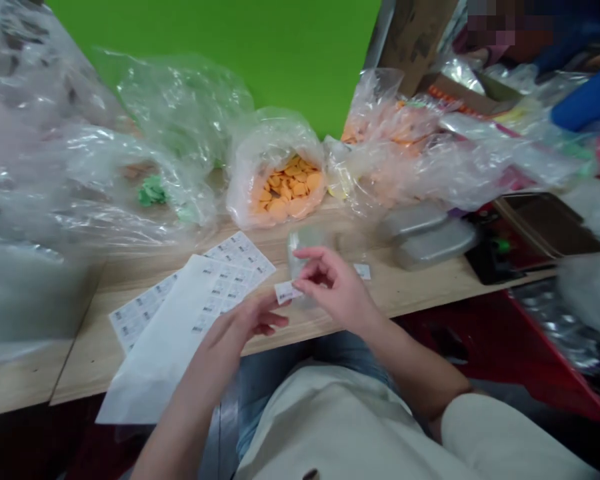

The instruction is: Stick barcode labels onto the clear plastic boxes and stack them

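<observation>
A small white printed label [287,292] is pinched by its right end between the thumb and finger of my right hand [337,287]. The index fingertip of my left hand [247,319] touches or sits just behind the label's left side; its other fingers are loosely bent and apart. Under and behind my right hand lies a clear plastic box [300,241], partly covered by the hand. Left of it, sheets of printed labels [243,253] overlap on the wooden table [257,337], with a mostly white sheet [167,353] on top.
Behind my hands stands an open clear bag of orange pieces [290,187]. Another bag holds green pieces [151,191]. Clear plastic boxes [430,237] and a small label [363,271] lie to the right, near a brown case [550,223]. A green panel [280,60] rises behind.
</observation>
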A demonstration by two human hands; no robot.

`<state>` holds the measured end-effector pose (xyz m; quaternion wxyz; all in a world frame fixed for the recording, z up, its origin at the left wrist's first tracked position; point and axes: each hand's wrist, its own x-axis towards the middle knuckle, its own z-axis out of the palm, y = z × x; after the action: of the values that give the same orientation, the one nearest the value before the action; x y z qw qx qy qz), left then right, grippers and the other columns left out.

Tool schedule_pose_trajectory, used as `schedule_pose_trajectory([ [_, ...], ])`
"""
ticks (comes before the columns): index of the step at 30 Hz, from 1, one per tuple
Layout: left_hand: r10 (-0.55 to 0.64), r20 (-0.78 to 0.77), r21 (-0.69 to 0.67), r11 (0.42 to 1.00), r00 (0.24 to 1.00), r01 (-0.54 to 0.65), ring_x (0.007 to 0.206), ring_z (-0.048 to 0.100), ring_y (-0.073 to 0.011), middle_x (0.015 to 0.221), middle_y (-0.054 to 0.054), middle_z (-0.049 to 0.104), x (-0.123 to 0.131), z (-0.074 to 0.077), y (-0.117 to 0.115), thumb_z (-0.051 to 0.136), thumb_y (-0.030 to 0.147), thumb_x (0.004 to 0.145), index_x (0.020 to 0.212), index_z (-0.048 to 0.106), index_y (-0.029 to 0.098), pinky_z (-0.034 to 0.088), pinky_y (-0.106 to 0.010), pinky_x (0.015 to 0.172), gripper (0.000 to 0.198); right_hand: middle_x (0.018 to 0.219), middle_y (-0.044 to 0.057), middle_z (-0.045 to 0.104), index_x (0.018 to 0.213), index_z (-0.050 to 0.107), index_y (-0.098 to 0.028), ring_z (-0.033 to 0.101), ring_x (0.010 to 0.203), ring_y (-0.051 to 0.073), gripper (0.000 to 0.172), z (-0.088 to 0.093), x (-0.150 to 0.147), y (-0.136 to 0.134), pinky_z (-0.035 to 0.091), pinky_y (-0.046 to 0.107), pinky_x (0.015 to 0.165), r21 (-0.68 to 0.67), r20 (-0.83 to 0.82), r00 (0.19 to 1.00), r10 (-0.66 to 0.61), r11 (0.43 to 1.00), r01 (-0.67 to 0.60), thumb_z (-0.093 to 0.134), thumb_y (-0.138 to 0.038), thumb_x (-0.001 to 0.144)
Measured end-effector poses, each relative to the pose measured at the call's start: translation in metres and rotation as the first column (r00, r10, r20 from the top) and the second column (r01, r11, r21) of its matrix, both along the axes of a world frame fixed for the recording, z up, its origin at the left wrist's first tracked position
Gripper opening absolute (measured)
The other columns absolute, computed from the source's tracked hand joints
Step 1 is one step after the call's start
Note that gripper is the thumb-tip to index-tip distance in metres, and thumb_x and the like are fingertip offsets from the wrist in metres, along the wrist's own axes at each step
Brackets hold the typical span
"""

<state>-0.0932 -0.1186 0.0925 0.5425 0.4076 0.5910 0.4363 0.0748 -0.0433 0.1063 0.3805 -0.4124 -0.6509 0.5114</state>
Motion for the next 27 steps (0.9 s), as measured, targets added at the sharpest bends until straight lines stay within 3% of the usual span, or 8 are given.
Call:
schedule_pose_trajectory([
  [2, 0.024, -0.227, 0.163, 0.987, 0.973, 0.013, 0.098, 0.061, -0.0262, 0.117, -0.010, 0.061, 0.019, -0.009, 0.010, 0.050, 0.046, 0.081, 0.125, 0.048, 0.024, 0.049, -0.042, 0.079, 0.049, 0.073, -0.003, 0.056, 0.103, 0.054, -0.021, 0.057, 0.067, 0.011, 0.029, -0.003, 0.020, 0.017, 0.049, 0.026, 0.065, -0.037, -0.059, 0.987, -0.147, 0.989, 0.145, 0.060, -0.021, 0.075],
  [4, 0.067, -0.450, 0.339, 0.936, 0.890, 0.100, 0.116, 0.050, -0.0263, 0.131, -0.011, 0.050, 0.034, -0.023, 0.022, 0.059, 0.038, 0.078, 0.133, 0.036, 0.024, 0.043, -0.044, 0.092, 0.061, 0.073, -0.003, 0.058, 0.106, 0.052, -0.021, 0.057, 0.066, 0.011, 0.035, -0.008, 0.037, 0.031, 0.048, 0.026, 0.064, -0.088, -0.078, 0.969, -0.233, 0.970, 0.226, 0.062, -0.022, 0.073],
  [6, 0.078, -0.597, 0.428, 0.873, 0.798, 0.235, 0.125, 0.040, -0.0259, 0.136, -0.012, 0.044, 0.043, -0.038, 0.033, 0.058, 0.033, 0.079, 0.135, 0.033, 0.022, 0.035, -0.046, 0.101, 0.062, 0.072, -0.003, 0.059, 0.108, 0.051, -0.020, 0.057, 0.066, 0.011, 0.040, -0.015, 0.048, 0.039, 0.047, 0.026, 0.063, -0.184, -0.070, 0.976, -0.204, 0.965, 0.189, 0.064, -0.021, 0.071],
  [8, 0.061, -0.650, 0.446, 0.838, 0.758, 0.315, 0.127, 0.038, -0.0249, 0.135, -0.011, 0.044, 0.047, -0.051, 0.040, 0.055, 0.029, 0.081, 0.134, 0.033, 0.022, 0.032, -0.047, 0.103, 0.058, 0.071, -0.003, 0.059, 0.107, 0.052, -0.019, 0.058, 0.067, 0.012, 0.039, -0.022, 0.051, 0.041, 0.047, 0.027, 0.065, -0.258, -0.067, 0.986, -0.152, 0.957, 0.130, 0.065, -0.021, 0.070],
  [12, 0.026, -0.608, 0.427, 0.853, 0.794, 0.299, 0.126, 0.038, -0.0239, 0.135, -0.010, 0.044, 0.047, -0.059, 0.040, 0.056, 0.027, 0.081, 0.133, 0.035, 0.023, 0.032, -0.045, 0.103, 0.057, 0.071, -0.003, 0.059, 0.106, 0.052, -0.020, 0.057, 0.068, 0.012, 0.039, -0.032, 0.043, 0.037, 0.045, 0.027, 0.067, -0.274, -0.032, 0.991, -0.127, 0.955, 0.114, 0.065, -0.020, 0.070],
  [19, 0.042, -0.330, 0.404, 0.909, 0.943, 0.101, 0.121, 0.044, -0.0206, 0.131, -0.007, 0.049, 0.052, -0.050, 0.039, 0.040, 0.027, 0.089, 0.124, 0.047, 0.023, 0.036, -0.041, 0.100, 0.036, 0.068, -0.004, 0.059, 0.104, 0.052, -0.020, 0.057, 0.063, 0.012, 0.036, -0.039, 0.034, 0.033, 0.045, 0.027, 0.064, -0.190, 0.055, 0.986, -0.159, 0.968, 0.167, 0.064, -0.021, 0.070],
  [24, 0.159, -0.362, 0.383, 0.924, 0.919, -0.009, 0.111, 0.052, -0.0205, 0.118, -0.008, 0.058, 0.061, -0.047, 0.047, 0.049, 0.031, 0.085, 0.115, 0.052, 0.021, 0.041, -0.039, 0.094, 0.032, 0.067, -0.004, 0.060, 0.104, 0.052, -0.020, 0.058, 0.061, 0.012, 0.035, -0.041, 0.031, 0.031, 0.046, 0.027, 0.062, -0.114, 0.134, 0.976, -0.171, 0.976, 0.187, 0.062, -0.022, 0.071],
  [27, 0.202, -0.419, 0.401, 0.916, 0.885, -0.019, 0.109, 0.052, -0.0210, 0.116, -0.008, 0.057, 0.064, -0.050, 0.051, 0.057, 0.030, 0.081, 0.115, 0.051, 0.021, 0.042, -0.040, 0.092, 0.036, 0.068, -0.004, 0.060, 0.106, 0.053, -0.021, 0.057, 0.060, 0.012, 0.034, -0.044, 0.029, 0.029, 0.047, 0.027, 0.062, 0.004, 0.221, 0.959, -0.176, 0.984, 0.179, 0.060, -0.022, 0.073],
])
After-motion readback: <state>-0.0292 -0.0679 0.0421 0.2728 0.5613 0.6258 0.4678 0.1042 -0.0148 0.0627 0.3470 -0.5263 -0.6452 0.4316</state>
